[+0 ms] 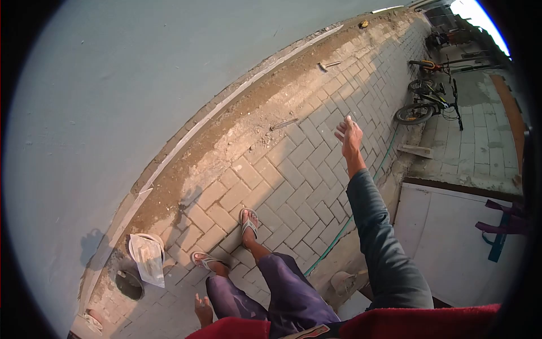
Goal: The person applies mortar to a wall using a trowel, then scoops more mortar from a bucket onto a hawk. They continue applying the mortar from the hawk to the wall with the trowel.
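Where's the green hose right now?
In the head view the hose lies along the right edge of the brick paving, running from beside the person's right leg up towards the bicycle.

Bright low sunlight, long soft shadows, heavy fisheye warp, black corners.

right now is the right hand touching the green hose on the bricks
Apart. The head view shows the right hand raised and open, and bare brick paving lies between it and the green hose.
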Available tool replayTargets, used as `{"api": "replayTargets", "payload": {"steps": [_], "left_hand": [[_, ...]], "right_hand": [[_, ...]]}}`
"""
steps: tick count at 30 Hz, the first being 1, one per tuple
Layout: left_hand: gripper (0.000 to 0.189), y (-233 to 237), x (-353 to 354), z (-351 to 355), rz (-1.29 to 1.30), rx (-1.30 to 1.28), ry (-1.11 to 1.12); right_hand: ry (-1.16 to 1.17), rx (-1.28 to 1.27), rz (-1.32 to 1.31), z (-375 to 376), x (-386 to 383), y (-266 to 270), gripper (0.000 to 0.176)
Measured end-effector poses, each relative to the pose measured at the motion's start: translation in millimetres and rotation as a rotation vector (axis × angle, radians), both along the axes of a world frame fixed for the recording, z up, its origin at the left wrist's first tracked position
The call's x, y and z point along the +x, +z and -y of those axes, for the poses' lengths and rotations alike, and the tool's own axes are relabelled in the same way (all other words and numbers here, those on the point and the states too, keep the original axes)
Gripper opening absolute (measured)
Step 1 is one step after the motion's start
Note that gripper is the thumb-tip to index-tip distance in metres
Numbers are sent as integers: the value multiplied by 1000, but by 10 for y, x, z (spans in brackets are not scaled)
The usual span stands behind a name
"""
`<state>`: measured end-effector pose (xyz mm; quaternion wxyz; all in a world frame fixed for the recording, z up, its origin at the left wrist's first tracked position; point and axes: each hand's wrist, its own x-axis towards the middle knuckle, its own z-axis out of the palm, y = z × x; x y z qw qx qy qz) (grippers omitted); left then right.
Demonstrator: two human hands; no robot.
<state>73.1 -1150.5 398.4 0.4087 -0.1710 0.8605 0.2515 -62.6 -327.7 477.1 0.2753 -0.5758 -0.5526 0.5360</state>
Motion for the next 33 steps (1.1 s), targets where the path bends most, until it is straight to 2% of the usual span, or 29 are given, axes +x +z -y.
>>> {"api": "replayTargets", "payload": {"steps": [1,2,3,4,5,6,7,8,9,10,12,14,15,16,17,18,19,21,23,25,26,27,28,29,31,32,33], "left_hand": [[57,149,-91,-114,-61,-75,19],[51,-20,28,45,-199,8,61],[48,-170,88,161,-221,5,128],[45,-73,0,105,-170,4,232],[48,-175,66,243,-171,48,296],[50,-58,-73,171,-146,8,337],[45,-205,-6,357,-106,-1,298],[35,-454,125,520,-273,-219,24],[28,-601,146,671,-245,90,348],[35,-1027,347,867,-251,366,745],[48,-965,-25,922,-219,70,427],[54,-1170,-298,1149,-171,-31,536],[54,-1335,-367,1279,-215,-17,532],[54,-1497,-420,1380,-265,-4,525],[54,-1631,-466,1431,-259,1,548],[53,-1762,-544,1446,-318,14,553],[52,-1856,-595,1462,-378,20,559],[51,-1968,-702,1442,-370,67,669],[50,-2008,-722,1353,-359,130,779],[51,-1932,-664,1226,-412,236,930],[51,-1852,-614,1175,-414,246,955],[54,-1734,-549,1111,-397,362,1075],[59,-1621,-532,1061,-381,487,1189],[59,-1513,-541,1031,-383,511,1209],[69,-1274,-603,1022,-319,599,1511],[75,-1131,-689,1070,-222,643,1739],[62,-971,-776,1123,-242,607,1968]], "right_hand": [[43,-87,44,416,232,-407,43],[89,-221,80,1043,322,-555,36],[151,-405,77,1557,514,-918,36],[200,-479,265,2161,591,-1191,36],[435,-503,314,2756,727,-1397,40],[647,-500,369,3360,777,-1595,39],[931,-433,474,3929,723,-1639,41],[1339,-300,469,4317,847,-2101,28],[1380,-265,234,4959,591,-1765,36],[1534,-304,251,5393,364,-1760,57],[1727,-13,92,6159,-53,-2031,51],[1839,-1,76,6846,-614,-2103,43],[1932,139,96,7164,-876,-2155,35],[1994,204,75,7438,-1081,-2290,35],[2113,424,127,7729,-1315,-2309,38],[2161,542,161,8041,-1483,-2393,45],[2229,702,0,8274,-1606,-2747,54],[2422,1001,267,8658,-1780,-2922,55],[2492,1178,385,8730,-1754,-3405,57],[2483,1182,423,8754,-1701,-3466,55],[2490,1093,465,8705,-1662,-3401,54],[2493,1002,516,8630,-1564,-3287,53],[2468,995,464,8517,-1404,-3133,52],[2441,993,413,8383,-1211,-2949,51],[2405,924,191,8196,-780,-2571,47],[2427,827,122,8157,-571,-2368,46],[2443,726,48,8142,-377,-2192,44]]}}
